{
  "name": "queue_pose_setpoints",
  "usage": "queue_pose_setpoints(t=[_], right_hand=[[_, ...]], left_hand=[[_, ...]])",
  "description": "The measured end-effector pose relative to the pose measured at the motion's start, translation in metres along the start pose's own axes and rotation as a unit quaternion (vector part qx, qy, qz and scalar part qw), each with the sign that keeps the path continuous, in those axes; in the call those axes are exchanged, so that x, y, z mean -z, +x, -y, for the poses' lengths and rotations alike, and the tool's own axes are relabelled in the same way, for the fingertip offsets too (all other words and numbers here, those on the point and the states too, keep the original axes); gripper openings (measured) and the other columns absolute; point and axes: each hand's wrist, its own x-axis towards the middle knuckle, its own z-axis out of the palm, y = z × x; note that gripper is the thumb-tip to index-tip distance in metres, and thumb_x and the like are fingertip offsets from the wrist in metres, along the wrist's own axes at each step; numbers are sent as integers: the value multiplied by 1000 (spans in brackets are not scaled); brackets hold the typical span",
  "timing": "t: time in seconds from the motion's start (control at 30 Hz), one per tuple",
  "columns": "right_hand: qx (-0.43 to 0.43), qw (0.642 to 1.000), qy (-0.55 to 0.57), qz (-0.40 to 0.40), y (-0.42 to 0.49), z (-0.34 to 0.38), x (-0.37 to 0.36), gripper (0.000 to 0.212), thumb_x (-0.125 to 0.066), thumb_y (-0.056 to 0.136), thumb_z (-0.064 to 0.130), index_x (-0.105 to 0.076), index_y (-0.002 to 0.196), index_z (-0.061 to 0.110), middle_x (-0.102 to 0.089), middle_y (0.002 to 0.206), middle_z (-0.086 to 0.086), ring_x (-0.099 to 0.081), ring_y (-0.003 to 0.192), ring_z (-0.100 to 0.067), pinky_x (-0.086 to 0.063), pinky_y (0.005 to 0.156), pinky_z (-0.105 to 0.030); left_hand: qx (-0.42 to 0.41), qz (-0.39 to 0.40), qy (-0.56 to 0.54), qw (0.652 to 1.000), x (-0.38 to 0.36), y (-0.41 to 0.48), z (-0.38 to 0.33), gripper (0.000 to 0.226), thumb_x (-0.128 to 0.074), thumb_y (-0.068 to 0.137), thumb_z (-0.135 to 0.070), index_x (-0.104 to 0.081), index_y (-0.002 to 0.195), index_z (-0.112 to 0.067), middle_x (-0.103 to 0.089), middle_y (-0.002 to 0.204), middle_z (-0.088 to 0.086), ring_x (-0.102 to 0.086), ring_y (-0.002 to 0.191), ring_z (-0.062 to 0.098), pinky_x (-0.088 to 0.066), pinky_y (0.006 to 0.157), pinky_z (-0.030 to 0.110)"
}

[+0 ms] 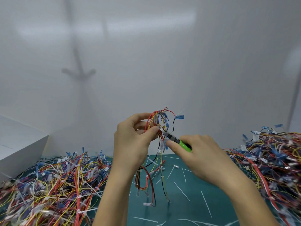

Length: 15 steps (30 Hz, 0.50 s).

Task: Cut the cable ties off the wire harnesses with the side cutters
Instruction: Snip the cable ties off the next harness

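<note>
My left hand [133, 137] grips a wire harness [160, 119] of red, yellow, blue and black wires, lifted above the green mat; its loose ends hang down to the mat. My right hand [200, 154] holds green-handled side cutters [176, 141]. Their metal jaws reach into the bundle right beside my left thumb and fingertips, at a white cable tie [158, 128] whose shape is hard to make out. A thin white tie tail [180, 111] sticks up from the top of the bundle.
A big pile of tangled harnesses [53, 183] covers the mat on the left, another pile [273, 162] on the right. Cut white tie pieces [181, 190] lie scattered on the green mat [187, 207] between them. A white box [21, 144] stands at the far left.
</note>
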Motion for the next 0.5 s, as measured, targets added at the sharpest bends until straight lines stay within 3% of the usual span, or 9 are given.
queue_pose_setpoints(t=[0.5], right_hand=[[4, 999, -49, -16, 0, -1, -2, 65, -24, 78, 79, -39, 62, 18, -44, 58, -2, -42, 58, -14, -22, 48, -33]], left_hand=[[0, 3, 3, 1000, 3, 1, 1, 29, -74, 80, 2, -71, 97, -20, -76, 77, 5, -75, 73, 23, -61, 77, 40]])
